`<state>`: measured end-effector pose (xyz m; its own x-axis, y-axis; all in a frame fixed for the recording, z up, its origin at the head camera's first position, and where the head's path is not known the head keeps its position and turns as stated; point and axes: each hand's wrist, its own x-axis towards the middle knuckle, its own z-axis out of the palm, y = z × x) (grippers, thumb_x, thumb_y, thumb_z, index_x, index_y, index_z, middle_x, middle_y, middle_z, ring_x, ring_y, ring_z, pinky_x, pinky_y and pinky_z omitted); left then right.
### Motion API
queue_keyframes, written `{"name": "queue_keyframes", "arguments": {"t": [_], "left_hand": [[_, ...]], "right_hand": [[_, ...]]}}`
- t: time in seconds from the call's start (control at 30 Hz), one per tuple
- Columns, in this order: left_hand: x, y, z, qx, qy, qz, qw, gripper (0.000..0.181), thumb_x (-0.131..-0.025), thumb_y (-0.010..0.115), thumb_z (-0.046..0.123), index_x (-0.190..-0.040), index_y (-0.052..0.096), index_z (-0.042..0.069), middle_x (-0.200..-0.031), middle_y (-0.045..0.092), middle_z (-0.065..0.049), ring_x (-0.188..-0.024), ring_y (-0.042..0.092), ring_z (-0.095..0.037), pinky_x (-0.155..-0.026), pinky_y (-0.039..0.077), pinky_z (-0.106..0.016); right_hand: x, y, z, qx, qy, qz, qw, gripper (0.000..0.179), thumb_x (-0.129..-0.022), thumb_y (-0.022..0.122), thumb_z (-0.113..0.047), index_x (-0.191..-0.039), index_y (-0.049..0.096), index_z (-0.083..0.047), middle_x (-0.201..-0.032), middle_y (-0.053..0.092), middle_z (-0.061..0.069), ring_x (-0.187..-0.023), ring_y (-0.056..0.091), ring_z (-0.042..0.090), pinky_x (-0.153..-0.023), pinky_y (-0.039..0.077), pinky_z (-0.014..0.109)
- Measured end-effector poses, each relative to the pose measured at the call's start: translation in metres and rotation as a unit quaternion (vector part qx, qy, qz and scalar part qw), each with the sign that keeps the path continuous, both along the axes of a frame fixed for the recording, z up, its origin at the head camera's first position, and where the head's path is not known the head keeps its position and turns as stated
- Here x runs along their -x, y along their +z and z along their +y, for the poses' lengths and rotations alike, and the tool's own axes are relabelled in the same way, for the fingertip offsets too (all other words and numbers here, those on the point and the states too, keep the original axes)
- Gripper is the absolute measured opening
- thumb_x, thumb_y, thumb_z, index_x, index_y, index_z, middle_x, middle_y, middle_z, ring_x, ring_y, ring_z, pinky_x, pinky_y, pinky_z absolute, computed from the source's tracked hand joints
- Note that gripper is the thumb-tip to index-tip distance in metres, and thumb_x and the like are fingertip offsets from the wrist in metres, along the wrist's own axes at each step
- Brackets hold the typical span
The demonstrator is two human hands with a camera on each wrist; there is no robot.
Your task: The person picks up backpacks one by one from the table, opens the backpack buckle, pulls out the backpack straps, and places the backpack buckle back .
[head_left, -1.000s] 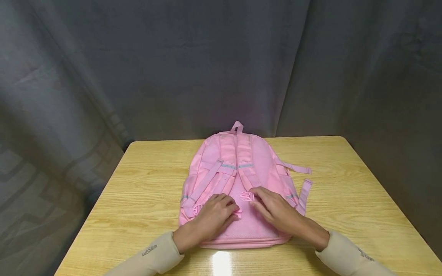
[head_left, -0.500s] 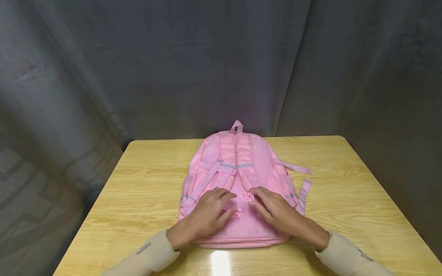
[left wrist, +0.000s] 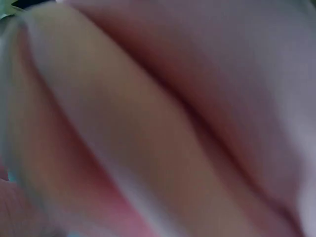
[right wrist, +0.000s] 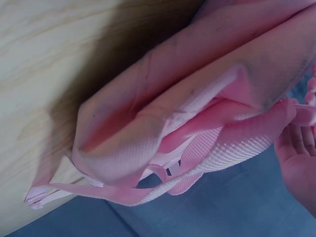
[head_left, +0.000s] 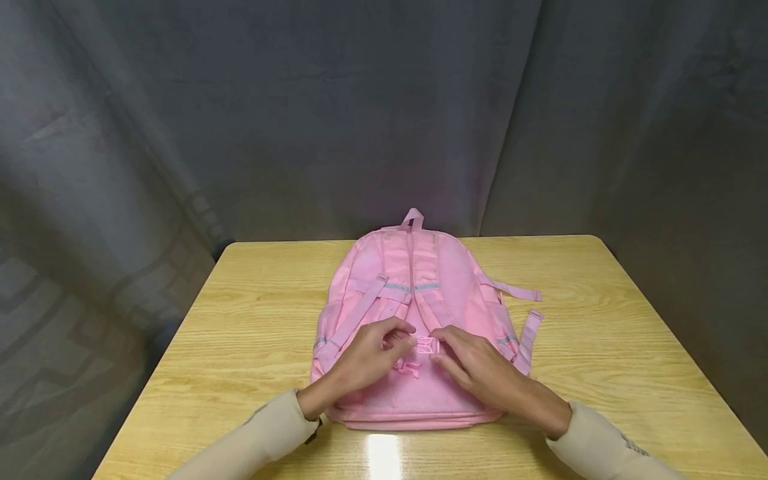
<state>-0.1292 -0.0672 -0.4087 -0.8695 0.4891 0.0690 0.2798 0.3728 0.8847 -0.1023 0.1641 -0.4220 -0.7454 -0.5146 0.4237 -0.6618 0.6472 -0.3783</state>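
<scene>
A pink backpack (head_left: 456,273) lies with its strap side up on the table. Over its lower back panel, my right hand (head_left: 480,367) pinches the right end of a pink plastic buckle (head_left: 427,345) between thumb and forefinger. From the other side, my left hand (head_left: 375,350) has its thumb and forefinger bent around the buckle's left end. A second pink buckle piece (head_left: 409,369) rests just below, partly behind the left thumb. In the right wrist view, part of my right hand (right wrist: 301,163) shows at the edge beside a pink strap (right wrist: 232,148). The left wrist view is blurred.
The wooden table (head_left: 258,300) extends on both sides of the backpack. Loose strap ends (head_left: 531,340) stick out over its right side. A grey curtain (head_left: 360,120) hangs behind the table.
My left hand has left the lower buckle piece and moved up and right to the buckle at my right hand, its fingers closing in. The right hand stays almost still.
</scene>
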Motion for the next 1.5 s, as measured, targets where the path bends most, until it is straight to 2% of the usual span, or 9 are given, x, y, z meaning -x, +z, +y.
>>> {"name": "queue_keyframes", "arguments": {"t": [0.13, 0.23, 0.37, 0.53, 0.8, 0.97, 1.13, 1.33, 1.5], "left_hand": [[-0.001, -0.003, 0.006, -0.035, -0.013, -0.076, 0.9964, 0.025, -0.097, 0.065, 0.021, -0.114, 0.066, 0.003, -0.095, 0.072, -0.010, -0.083, 0.069, -0.026, -0.068, 0.059, -0.032], [-0.002, -0.005, 0.009, -0.049, -0.012, -0.103, 0.9935, 0.019, -0.096, 0.065, 0.017, -0.110, 0.067, 0.004, -0.095, 0.072, -0.014, -0.082, 0.068, -0.029, -0.067, 0.060, -0.037], [-0.004, -0.006, 0.010, -0.058, -0.013, -0.109, 0.9922, 0.014, -0.096, 0.065, 0.013, -0.106, 0.068, 0.004, -0.092, 0.072, -0.014, -0.080, 0.068, -0.031, -0.066, 0.060, -0.038], [-0.004, -0.008, 0.011, -0.061, -0.011, -0.101, 0.9930, 0.012, -0.094, 0.067, 0.012, -0.102, 0.069, 0.003, -0.087, 0.072, -0.015, -0.075, 0.069, -0.030, -0.062, 0.059, -0.034], [-0.004, -0.006, 0.012, -0.058, -0.008, -0.096, 0.9937, 0.009, -0.094, 0.067, 0.010, -0.099, 0.070, 0.004, -0.084, 0.072, -0.016, -0.067, 0.065, -0.023, -0.055, 0.055, -0.026], [-0.003, -0.007, 0.011, -0.074, -0.013, -0.114, 0.9907, 0.011, -0.093, 0.067, 0.008, -0.101, 0.069, 0.001, -0.085, 0.072, -0.018, -0.066, 0.065, -0.020, -0.056, 0.056, -0.027], [-0.004, -0.005, 0.011, -0.096, -0.013, -0.144, 0.9849, 0.016, -0.091, 0.069, 0.006, -0.103, 0.067, -0.004, -0.088, 0.071, -0.021, -0.069, 0.068, -0.023, -0.061, 0.060, -0.033], [-0.004, -0.003, 0.011, -0.113, -0.009, -0.178, 0.9774, 0.017, -0.090, 0.069, 0.003, -0.104, 0.066, -0.005, -0.089, 0.071, -0.019, -0.072, 0.070, -0.026, -0.066, 0.062, -0.035], [-0.004, -0.004, 0.011, -0.119, -0.010, -0.188, 0.9748, 0.018, -0.090, 0.069, 0.003, -0.106, 0.065, -0.006, -0.089, 0.071, -0.016, -0.072, 0.070, -0.024, -0.066, 0.061, -0.034]], "right_hand": [[0.000, 0.000, 0.000, -0.002, -0.004, 0.012, 0.9999, 0.030, -0.092, 0.071, -0.021, -0.118, 0.063, -0.008, -0.106, 0.070, -0.002, -0.095, 0.068, 0.010, -0.083, 0.059, 0.031], [-0.001, -0.001, 0.000, -0.006, -0.005, 0.024, 0.9997, 0.032, -0.090, 0.073, -0.024, -0.116, 0.064, -0.008, -0.102, 0.070, -0.003, -0.088, 0.066, 0.007, -0.079, 0.059, 0.029], [-0.001, -0.002, -0.001, -0.007, -0.003, 0.041, 0.9991, 0.034, -0.087, 0.076, -0.026, -0.114, 0.066, -0.008, -0.095, 0.069, -0.005, -0.078, 0.058, 0.001, -0.071, 0.057, 0.025], [-0.001, -0.004, -0.001, -0.006, 0.002, 0.055, 0.9985, 0.035, -0.085, 0.078, -0.027, -0.112, 0.067, -0.009, -0.089, 0.067, -0.007, -0.072, 0.051, -0.001, -0.065, 0.054, 0.022], [-0.001, -0.006, -0.001, -0.010, 0.011, 0.068, 0.9976, 0.035, -0.083, 0.079, -0.027, -0.110, 0.067, -0.009, -0.095, 0.072, -0.002, -0.079, 0.061, 0.003, -0.072, 0.058, 0.027], [-0.001, -0.006, -0.002, -0.008, 0.019, 0.080, 0.9966, 0.033, -0.082, 0.080, -0.026, -0.108, 0.067, -0.010, -0.095, 0.072, -0.002, -0.082, 0.066, 0.006, -0.073, 0.059, 0.028], [-0.001, -0.006, -0.002, -0.013, 0.026, 0.086, 0.9959, 0.030, -0.084, 0.078, -0.025, -0.107, 0.067, -0.009, -0.095, 0.072, -0.001, -0.085, 0.068, 0.007, -0.074, 0.060, 0.029], [-0.002, 0.001, 0.000, -0.025, 0.016, 0.088, 0.9957, 0.039, -0.083, 0.079, -0.026, -0.115, 0.065, -0.007, -0.104, 0.071, 0.003, -0.094, 0.069, 0.013, -0.081, 0.060, 0.032], [-0.003, 0.011, 0.003, -0.022, 0.025, 0.060, 0.9977, 0.038, -0.084, 0.079, -0.025, -0.113, 0.064, -0.006, -0.095, 0.064, -0.004, -0.081, 0.057, 0.004, -0.072, 0.055, 0.023]]}}
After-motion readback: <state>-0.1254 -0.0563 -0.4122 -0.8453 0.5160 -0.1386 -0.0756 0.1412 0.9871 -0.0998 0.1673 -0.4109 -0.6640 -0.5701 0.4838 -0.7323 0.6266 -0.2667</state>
